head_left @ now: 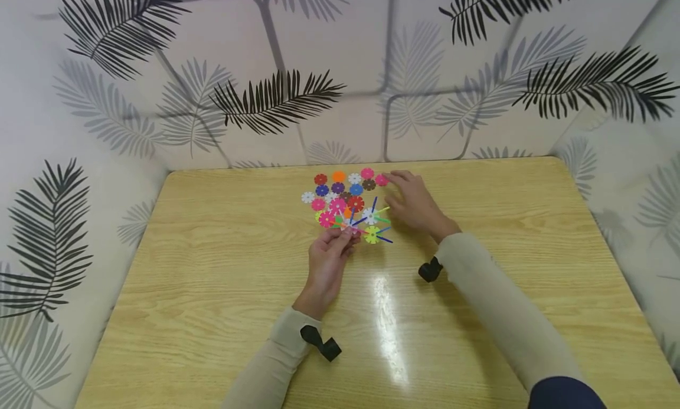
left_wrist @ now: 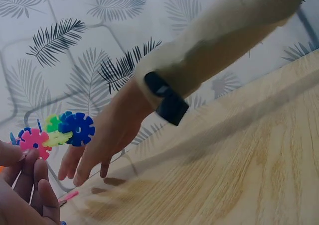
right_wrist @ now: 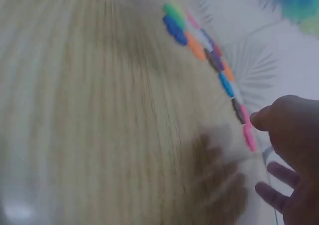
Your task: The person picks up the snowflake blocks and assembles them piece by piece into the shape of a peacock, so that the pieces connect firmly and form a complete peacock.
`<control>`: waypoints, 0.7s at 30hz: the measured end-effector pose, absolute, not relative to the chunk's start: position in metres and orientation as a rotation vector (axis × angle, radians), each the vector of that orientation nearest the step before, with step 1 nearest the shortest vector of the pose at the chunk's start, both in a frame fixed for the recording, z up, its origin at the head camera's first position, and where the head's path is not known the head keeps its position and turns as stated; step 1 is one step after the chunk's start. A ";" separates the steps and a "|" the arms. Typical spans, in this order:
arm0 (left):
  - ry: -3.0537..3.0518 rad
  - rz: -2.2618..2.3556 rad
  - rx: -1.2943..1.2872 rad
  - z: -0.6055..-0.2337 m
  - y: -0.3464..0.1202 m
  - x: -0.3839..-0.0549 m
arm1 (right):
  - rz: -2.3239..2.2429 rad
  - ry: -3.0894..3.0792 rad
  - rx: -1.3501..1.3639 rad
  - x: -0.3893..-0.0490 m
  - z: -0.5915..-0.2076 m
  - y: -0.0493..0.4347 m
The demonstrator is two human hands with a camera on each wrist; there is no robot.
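Note:
Between its thumb and fingertips, the left hand (head_left: 326, 261) pinches a cluster of interlocked notched plastic discs (head_left: 373, 235). Pink, yellow-green, white and blue pieces stick out of this cluster at several angles, some seen edge-on. In the left wrist view a pink disc (left_wrist: 35, 143) is closest to the pinching fingers, and a dark blue disc (left_wrist: 79, 129) forms the far end. The right hand (head_left: 417, 203) reaches over the table with loosely bent fingers, its fingertips right at a loose pink disc (head_left: 381, 180). That pink disc (right_wrist: 249, 137) lies near the thumb in the right wrist view.
More loose discs lie flat beyond the left hand, among them a red disc (head_left: 320, 179), an orange disc (head_left: 339, 176) and a light blue disc (head_left: 356, 189). The wooden table (head_left: 212, 249) ends at a leaf-patterned wall covering (head_left: 350, 126). Black straps with small cameras sit on both wrists.

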State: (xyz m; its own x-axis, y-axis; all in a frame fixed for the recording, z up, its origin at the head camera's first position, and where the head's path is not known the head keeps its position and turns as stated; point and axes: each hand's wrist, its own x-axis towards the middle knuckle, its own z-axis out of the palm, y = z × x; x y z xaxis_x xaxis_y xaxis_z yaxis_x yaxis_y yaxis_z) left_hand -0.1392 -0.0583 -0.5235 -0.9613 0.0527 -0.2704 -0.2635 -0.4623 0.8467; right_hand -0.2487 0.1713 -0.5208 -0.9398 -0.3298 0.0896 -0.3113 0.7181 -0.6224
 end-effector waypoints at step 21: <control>1.489 2.543 -0.217 -0.523 -0.059 -0.137 | -1.042 2.738 -0.267 -0.264 -0.504 0.168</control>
